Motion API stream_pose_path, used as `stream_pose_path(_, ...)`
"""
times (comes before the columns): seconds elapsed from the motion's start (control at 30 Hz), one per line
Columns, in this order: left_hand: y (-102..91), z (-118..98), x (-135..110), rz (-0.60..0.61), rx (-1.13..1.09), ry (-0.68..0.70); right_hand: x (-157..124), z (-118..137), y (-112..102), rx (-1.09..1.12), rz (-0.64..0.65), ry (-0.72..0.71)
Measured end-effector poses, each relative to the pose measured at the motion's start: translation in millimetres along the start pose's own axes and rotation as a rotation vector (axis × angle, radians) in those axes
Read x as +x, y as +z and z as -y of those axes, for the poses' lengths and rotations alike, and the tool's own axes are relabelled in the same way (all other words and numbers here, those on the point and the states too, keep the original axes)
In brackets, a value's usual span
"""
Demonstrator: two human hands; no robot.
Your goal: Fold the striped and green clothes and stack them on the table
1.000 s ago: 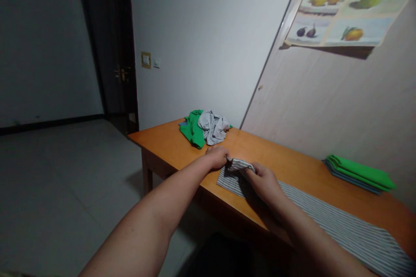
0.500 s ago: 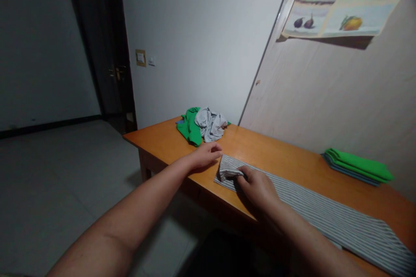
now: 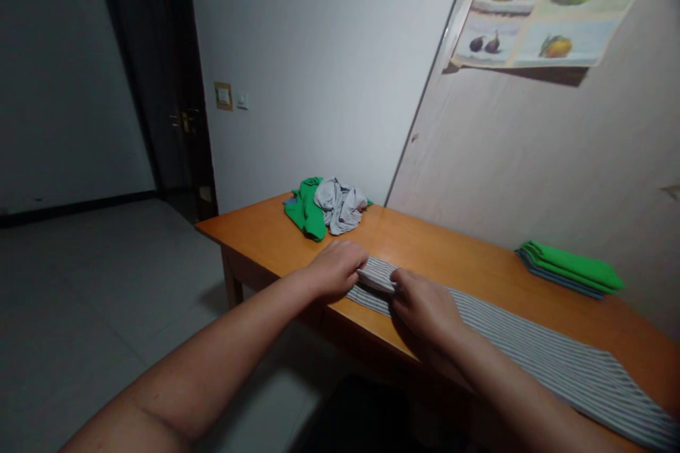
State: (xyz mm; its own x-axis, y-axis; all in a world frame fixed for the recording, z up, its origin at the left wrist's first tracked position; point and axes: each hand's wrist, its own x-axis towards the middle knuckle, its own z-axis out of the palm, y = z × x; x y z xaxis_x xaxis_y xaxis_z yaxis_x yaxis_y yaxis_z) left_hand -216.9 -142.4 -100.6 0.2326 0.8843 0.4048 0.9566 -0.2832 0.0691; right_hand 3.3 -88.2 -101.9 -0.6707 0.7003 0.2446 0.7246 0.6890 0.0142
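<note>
A long grey-and-white striped garment [image 3: 525,336], folded into a narrow strip, lies along the front of the wooden table. My left hand [image 3: 338,267] pinches the garment's far left end at its corner. A short way to the right, my right hand [image 3: 425,301] grips the same end with thumb and fingers. Between the two hands the fabric is lifted slightly, leaving a dark gap above the layer underneath. My right forearm covers part of the strip, whose right end reaches the picture's edge.
Behind my left hand sit a crumpled green cloth [image 3: 307,209] and a crumpled grey cloth [image 3: 341,207]. A neat stack of folded green and blue cloths [image 3: 571,270] rests near the wall. The wooden table [image 3: 255,226] ends at the left, beside open floor.
My left hand has moved onto the striped garment's end and closed on its corner. The bunched fabric there is now pulled straighter between both hands. My right hand keeps its grip.
</note>
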Motion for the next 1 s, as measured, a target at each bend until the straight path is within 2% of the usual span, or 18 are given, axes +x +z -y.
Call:
stream_pose_path(0.1, -0.9, -1.6, -9.9, 0.042, 0.069, 0.07, -8.3, -1.5, 0.6, -0.138, -0.014, -0.036)
stream_pose_path(0.2, 0.3, -0.3, -18.5, 0.089, 0.087, 0.107, -16.9, -2.1, 5.6, -0.154, -0.003, -0.087)
stream_pose_path(0.33, -3.1, 4.3, -24.0, 0.167, 0.013, 0.077, -29.4, -2.8, 7.5, -0.095, 0.045, -0.111)
stream_pose_path(0.43, -8.4, 6.8, -22.7, 0.2, -0.067, 0.024, -36.0, -11.4, -0.4, 0.076, 0.074, -0.101)
stream_pose_path(0.5, -10.1, 5.9, -19.1, 0.155, -0.101, -0.033, -37.2, -24.1, -8.7, 0.238, 0.037, -0.053)
stream_pose_path(0.6, -7.4, -1.9, -8.4, 0.035, -0.16, -0.095, -34.4, -51.4, -21.4, 0.41, -0.096, 0.093)
stream_pose_path(0.7, 1.5, -17.4, 8.9, -0.027, -0.234, -0.087, -30.0, -78.0, -30.5, 0.433, -0.218, 0.228)
stream_pose_path(0.77, 10.7, -29.7, 21.8, -0.02, -0.268, -0.073, -28.5, -90.6, -31.9, 0.414, -0.235, 0.264)
stream_pose_path(0.87, 28.5, -45.7, 35.3, 0.047, -0.272, -0.045, -31.5, -104.2, -21.6, 0.388, -0.164, 0.258)
stream_pose_path(1.0, 49.3, -54.9, 33.5, 0.234, -0.186, -0.033, -48.3, -127.9, 15.4, 0.288, 0.018, 0.264)
